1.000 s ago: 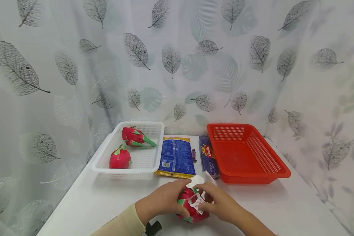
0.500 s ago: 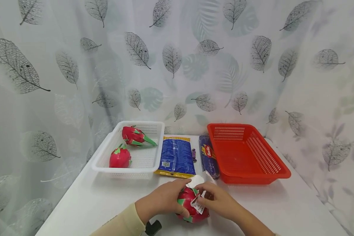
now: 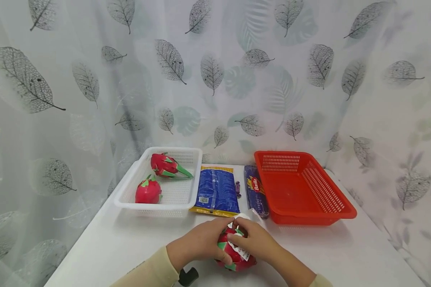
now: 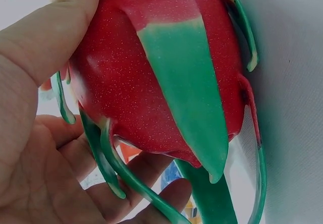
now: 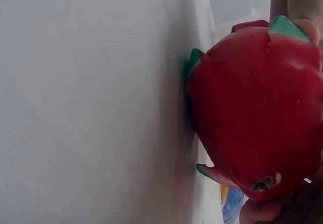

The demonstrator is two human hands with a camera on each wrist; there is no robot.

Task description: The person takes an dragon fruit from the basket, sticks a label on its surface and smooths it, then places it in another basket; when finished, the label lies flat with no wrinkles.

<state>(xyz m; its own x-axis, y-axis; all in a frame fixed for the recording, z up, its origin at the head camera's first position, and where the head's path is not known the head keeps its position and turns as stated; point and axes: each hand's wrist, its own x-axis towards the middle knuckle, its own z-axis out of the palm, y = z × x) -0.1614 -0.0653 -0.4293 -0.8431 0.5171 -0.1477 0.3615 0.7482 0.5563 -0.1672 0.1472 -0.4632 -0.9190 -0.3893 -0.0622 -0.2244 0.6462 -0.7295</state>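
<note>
A red-and-green dragon fruit rests on the white table near its front. My left hand grips it from the left, thumb on the near side and fingers round the far side. In the left wrist view, its palm and fingers lie behind the glossy fruit and its green scales. From the right, my right hand bends over the top of the fruit, pinching a small white printed tag against it. Its fingertips and part of the tag overlap. The right wrist view shows the fruit's stem end.
Two more dragon fruits lie in a white basket at back left. A red basket stands at back right. Between them are a blue-and-yellow bag, a small purple wrapped piece and a Barilla spaghetti pack. White paper lies behind the fruit.
My right hand has moved left and over the fruit's top, covering more of it and the tag. My left hand and the fruit stay where they were.
</note>
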